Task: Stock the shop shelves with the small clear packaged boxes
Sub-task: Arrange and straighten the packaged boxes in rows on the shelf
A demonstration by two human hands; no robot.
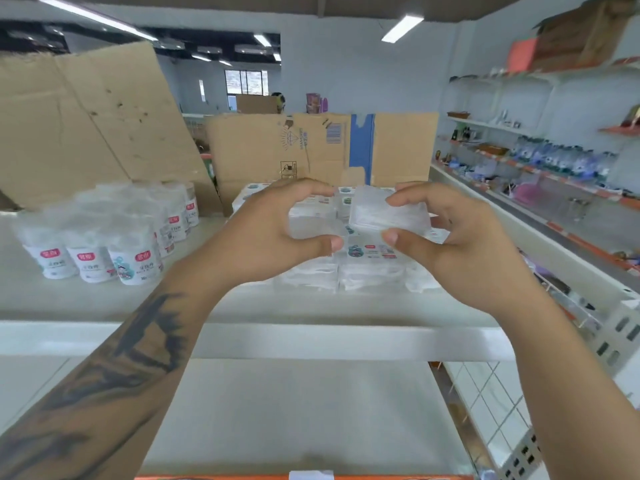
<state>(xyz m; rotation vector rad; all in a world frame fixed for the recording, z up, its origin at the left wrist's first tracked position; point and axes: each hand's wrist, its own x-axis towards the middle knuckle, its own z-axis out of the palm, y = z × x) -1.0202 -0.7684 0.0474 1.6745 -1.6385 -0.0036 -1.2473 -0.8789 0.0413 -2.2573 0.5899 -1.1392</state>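
Holding one clear box (389, 214) in our right hand (460, 244), pinched above the stacked boxes (363, 268) on the shelf (277, 306); our left hand (273, 233) grips another box (311, 226) beside it.

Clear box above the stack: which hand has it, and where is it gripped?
The right hand pinches the clear box at its right end, thumb below and fingers on top. Left hand: cannot tell.
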